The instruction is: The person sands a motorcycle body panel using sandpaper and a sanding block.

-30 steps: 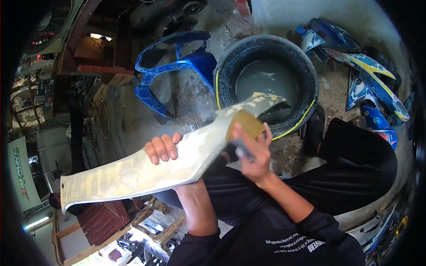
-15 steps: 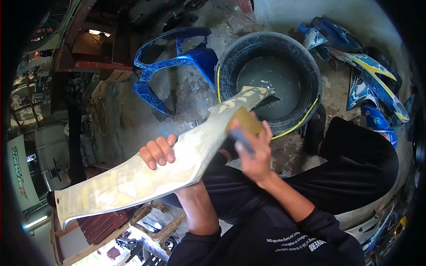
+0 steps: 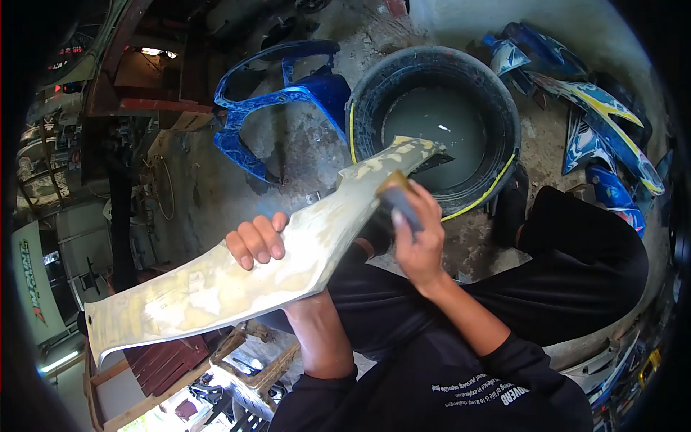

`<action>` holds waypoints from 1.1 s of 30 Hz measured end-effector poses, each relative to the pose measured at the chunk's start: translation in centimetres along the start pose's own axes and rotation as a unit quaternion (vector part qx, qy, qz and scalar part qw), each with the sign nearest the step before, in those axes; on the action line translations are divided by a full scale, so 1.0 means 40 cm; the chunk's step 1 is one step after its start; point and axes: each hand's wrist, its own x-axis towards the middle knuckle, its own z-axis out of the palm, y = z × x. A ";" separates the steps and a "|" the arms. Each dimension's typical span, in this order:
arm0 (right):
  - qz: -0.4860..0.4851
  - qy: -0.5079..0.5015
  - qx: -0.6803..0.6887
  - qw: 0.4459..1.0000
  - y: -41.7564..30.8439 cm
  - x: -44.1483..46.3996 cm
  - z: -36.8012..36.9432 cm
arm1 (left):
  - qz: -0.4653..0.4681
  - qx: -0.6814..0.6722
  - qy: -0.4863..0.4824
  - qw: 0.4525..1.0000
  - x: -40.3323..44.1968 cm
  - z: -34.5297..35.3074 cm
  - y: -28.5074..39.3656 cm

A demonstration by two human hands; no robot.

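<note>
A long pale panel (image 3: pixel 288 266) with yellow and white patches runs from lower left up to the bucket (image 3: pixel 507 115), its far tip over the grey water. My left hand (image 3: pixel 257 241) reaches from beneath, its fingers wrapped over the panel's upper edge. In my right hand (image 3: pixel 421 237) is a sanding block (image 3: pixel 402 204), dark grey with a tan sheet around it, held at the panel's right edge near the narrow part. The block is slightly blurred, and whether it touches the panel I cannot tell.
A blue fairing frame (image 3: pixel 309 92) lies on the floor left of the bucket. Several blue, white and yellow panels (image 3: pixel 601 108) lie to the right. My crossed legs (image 3: pixel 554 281) are below the bucket. A wooden frame (image 3: pixel 144 410) stands at the lower left.
The panel's lower-left end has swung slightly down and left with my left hand. The block in my right hand has turned, showing more of its dark side and less of the tan sheet.
</note>
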 end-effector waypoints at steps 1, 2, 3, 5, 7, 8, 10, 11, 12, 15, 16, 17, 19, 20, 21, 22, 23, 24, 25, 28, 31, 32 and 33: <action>0.034 0.013 -0.010 0.999 0.032 0.005 0.002 | 0.000 0.006 -0.002 1.000 -0.001 0.004 -0.004; 0.015 0.017 0.001 1.000 0.055 0.004 -0.001 | 0.001 0.010 -0.004 1.000 -0.001 0.005 -0.008; 0.014 0.019 -0.001 1.000 0.045 0.005 -0.005 | 0.000 0.008 -0.005 1.000 0.002 0.005 -0.010; -0.083 -0.035 0.013 0.996 0.011 -0.007 -0.016 | -0.005 -0.005 -0.024 1.000 0.002 0.003 -0.009; -0.113 -0.051 0.014 0.992 -0.002 -0.010 -0.019 | -0.003 0.004 -0.009 1.000 0.000 0.008 -0.012; -0.100 -0.047 -0.006 0.994 -0.004 -0.009 -0.016 | 0.000 0.012 0.003 1.000 0.001 0.009 -0.011; -0.050 -0.035 -0.023 0.998 -0.001 -0.002 -0.015 | -0.004 0.011 0.001 1.000 0.000 0.007 -0.010; -0.019 -0.030 -0.019 0.999 -0.001 0.008 -0.018 | -0.008 0.008 0.001 1.000 0.000 0.005 -0.010; -0.031 -0.021 0.005 0.999 0.010 0.012 -0.015 | -0.008 0.007 0.001 1.000 0.000 0.005 -0.010; -0.085 -0.039 0.033 0.995 -0.003 0.011 -0.024 | -0.015 -0.005 0.005 1.000 0.000 0.005 -0.009; -0.127 -0.066 0.037 0.989 -0.014 0.008 -0.026 | -0.019 -0.004 0.006 1.000 0.000 0.002 -0.007; -0.127 -0.066 0.037 0.989 -0.018 0.003 -0.023 | -0.022 -0.004 0.006 1.000 -0.001 0.000 -0.007; -0.056 -0.024 0.048 0.997 -0.021 -0.006 -0.014 | -0.022 0.002 0.009 1.000 -0.002 0.003 -0.012; 0.004 0.007 0.028 1.000 0.005 -0.013 -0.001 | -0.020 0.008 0.012 1.000 -0.003 0.004 -0.013; 0.047 0.023 0.051 0.997 0.003 0.009 -0.005 | -0.020 0.009 0.011 1.000 -0.003 0.002 -0.011; 0.042 0.021 0.049 0.998 0.010 0.007 -0.008 | -0.020 0.010 -0.007 1.000 -0.002 -0.002 -0.011; 0.038 0.019 0.045 0.998 0.016 0.004 -0.012 | -0.021 0.010 -0.025 0.999 -0.001 -0.004 -0.013; 0.030 0.010 0.066 0.997 0.005 -0.006 -0.011 | -0.022 0.009 -0.024 0.999 -0.001 -0.004 -0.013; 0.023 0.001 0.087 0.996 -0.008 -0.018 -0.009 | -0.018 0.008 -0.024 1.000 -0.002 -0.003 -0.011; 0.003 -0.002 0.074 0.997 0.006 -0.029 0.001 | -0.011 0.011 -0.018 1.000 -0.004 -0.006 -0.009; 0.025 0.001 0.064 0.998 0.007 -0.001 -0.008 | -0.011 0.010 -0.018 1.000 0.000 -0.009 -0.006; -0.019 -0.003 0.051 0.999 0.004 0.002 -0.010 | -0.015 0.010 -0.023 1.000 0.000 -0.010 -0.008; -0.060 -0.008 0.038 0.997 0.004 0.003 -0.013 | -0.016 0.009 -0.022 1.000 0.000 -0.009 -0.010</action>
